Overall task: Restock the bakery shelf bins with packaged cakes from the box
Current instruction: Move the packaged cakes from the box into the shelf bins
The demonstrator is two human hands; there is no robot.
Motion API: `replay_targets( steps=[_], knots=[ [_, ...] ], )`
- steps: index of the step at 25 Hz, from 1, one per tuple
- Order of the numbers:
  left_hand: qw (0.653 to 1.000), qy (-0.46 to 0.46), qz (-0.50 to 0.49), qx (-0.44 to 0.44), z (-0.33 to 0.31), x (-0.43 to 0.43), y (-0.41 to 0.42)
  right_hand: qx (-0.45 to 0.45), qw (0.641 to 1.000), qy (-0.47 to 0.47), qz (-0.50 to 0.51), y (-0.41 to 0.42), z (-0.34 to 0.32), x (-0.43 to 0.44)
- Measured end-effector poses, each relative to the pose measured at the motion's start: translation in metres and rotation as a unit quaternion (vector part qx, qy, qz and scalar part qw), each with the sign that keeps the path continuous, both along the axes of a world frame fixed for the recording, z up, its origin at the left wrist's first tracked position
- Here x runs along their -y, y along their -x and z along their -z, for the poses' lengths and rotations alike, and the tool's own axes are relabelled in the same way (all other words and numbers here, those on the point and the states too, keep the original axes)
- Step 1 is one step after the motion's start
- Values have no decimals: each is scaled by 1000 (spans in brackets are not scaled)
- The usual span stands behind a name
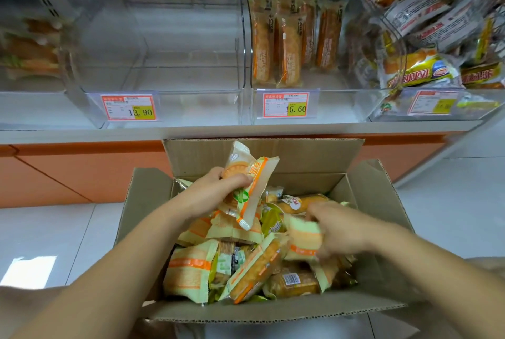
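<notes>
An open cardboard box (147, 202), heaped with cream-and-orange packaged cakes (191, 270), is seen below the front edge of a white shelf (82, 135). One wrapped cake (258, 183) is gripped by the left hand (216, 190) and held above the heap, near the box's far wall. A second packet (303, 240) on the heap is clasped by the right hand (341, 232), which is blurred. On the shelf, a clear bin (191, 105) tagged 13.90 is set beside a neighbouring bin (336, 105) tagged 15.60, in which long wrapped cakes (289, 52) are stood upright at its left side.
</notes>
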State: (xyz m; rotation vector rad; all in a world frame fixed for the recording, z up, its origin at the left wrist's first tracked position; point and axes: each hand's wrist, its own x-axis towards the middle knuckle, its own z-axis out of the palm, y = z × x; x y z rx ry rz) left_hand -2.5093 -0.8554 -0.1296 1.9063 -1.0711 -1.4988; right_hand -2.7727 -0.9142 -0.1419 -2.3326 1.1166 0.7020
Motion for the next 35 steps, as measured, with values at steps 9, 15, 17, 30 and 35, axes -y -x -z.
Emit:
replay_targets(
  steps=[9,15,17,30,35],
  knots=[
    [999,12,24,-23,12,-7,1,326,909,-11,260,-3,-39,5],
    [990,-28,-53,-129,-6,-14,13,347,919,154,101,-21,-25,-15],
    [986,-40,-66,-150,-8,-15,14,368,917,149,45,-24,-17,-23],
    [962,12,-160,-219,2,-28,-6,299,945,129,7,-37,2,-30],
    [979,13,-143,-144,8,-42,-17,195,970,124,-79,-44,13,-36]
  ],
)
